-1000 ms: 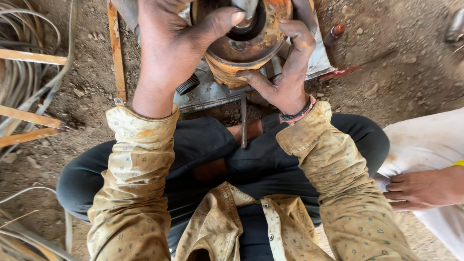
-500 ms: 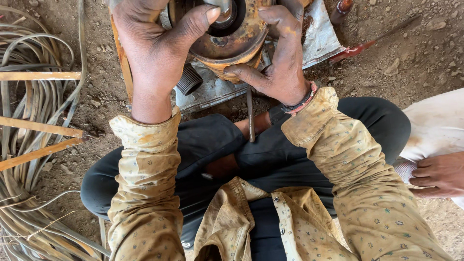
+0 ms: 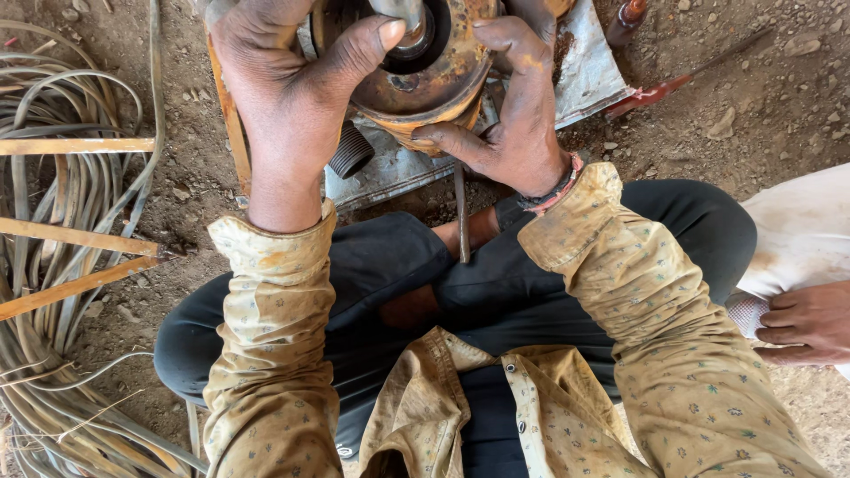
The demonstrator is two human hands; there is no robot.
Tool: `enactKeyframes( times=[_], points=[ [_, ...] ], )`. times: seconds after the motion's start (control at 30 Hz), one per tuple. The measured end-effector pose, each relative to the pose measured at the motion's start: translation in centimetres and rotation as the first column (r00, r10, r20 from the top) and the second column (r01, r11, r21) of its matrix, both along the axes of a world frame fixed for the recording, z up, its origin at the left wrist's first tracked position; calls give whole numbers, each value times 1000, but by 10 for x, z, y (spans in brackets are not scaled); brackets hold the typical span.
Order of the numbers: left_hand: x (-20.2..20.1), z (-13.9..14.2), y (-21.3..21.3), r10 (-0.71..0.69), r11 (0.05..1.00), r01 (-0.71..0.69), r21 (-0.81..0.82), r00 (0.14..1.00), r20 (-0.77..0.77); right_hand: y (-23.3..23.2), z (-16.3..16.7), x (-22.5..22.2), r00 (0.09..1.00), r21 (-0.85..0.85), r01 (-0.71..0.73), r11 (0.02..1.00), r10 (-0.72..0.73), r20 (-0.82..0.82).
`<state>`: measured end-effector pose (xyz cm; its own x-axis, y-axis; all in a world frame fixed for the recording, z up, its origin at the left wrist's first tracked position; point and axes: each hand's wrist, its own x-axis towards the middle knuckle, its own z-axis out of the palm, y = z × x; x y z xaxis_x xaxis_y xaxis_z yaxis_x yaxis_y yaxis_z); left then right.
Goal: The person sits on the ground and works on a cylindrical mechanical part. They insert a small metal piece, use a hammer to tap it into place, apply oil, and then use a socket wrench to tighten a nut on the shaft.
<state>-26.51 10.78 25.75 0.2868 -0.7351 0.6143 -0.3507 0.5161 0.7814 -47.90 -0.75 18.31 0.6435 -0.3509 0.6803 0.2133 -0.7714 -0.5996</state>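
Dirt ground: bare, pebbled, carrying every item below.

Cable coil: grey loops at the left edge, crossed by thin orange strips.

Person seated cross-legged, dark trousers, mustard patterned sleeves.

White cloth: right edge; another person's hand rests beside it.

Metal sheet: grey, flat on the ground under the housing.

Rusty round housing: orange-brown, bowl-like, top centre, in front of the knees. Its central bore holds a dark ring and a grey shaft stub.

Left hand: clasps the housing's left side, thumb laid over the rim.

Right hand: grips the right side, thumb under the lower edge, fingers over the top.

Black ribbed fitting: just below the housing.

Thin metal rod: upright between the knees.
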Motion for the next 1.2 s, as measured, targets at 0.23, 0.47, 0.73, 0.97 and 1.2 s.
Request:
enactKeyframes(
  times=[0.23, 0.47, 0.73, 0.97, 1.2],
  points=[
    [1, 0, 0, -29, 1000, 28, -11, 999, -26, 6, -2, -1, 1000, 100, -28, 995, 29, -6],
    [-1, -1, 0, -23, 1000, 25, 15, 995, -93, 8, 1, -2, 999, 98, 6, 995, -1, -44],
    [0, 2, -1, 16, 1000, -16, 4, 1000, -7, 7, 1, -2, 997, 83, 40, 996, -34, -69],
    [2, 4, -2, -3, 1000, 3, -16, 1000, 17, 6, -1, -4, 998, 87, 8, 996, -3, -61],
    [2, 5, -2, 13, 1000, -13, -11, 999, 32, 5, 0, -3, 999, 79, -19, 997, 22, -41]
  ],
)
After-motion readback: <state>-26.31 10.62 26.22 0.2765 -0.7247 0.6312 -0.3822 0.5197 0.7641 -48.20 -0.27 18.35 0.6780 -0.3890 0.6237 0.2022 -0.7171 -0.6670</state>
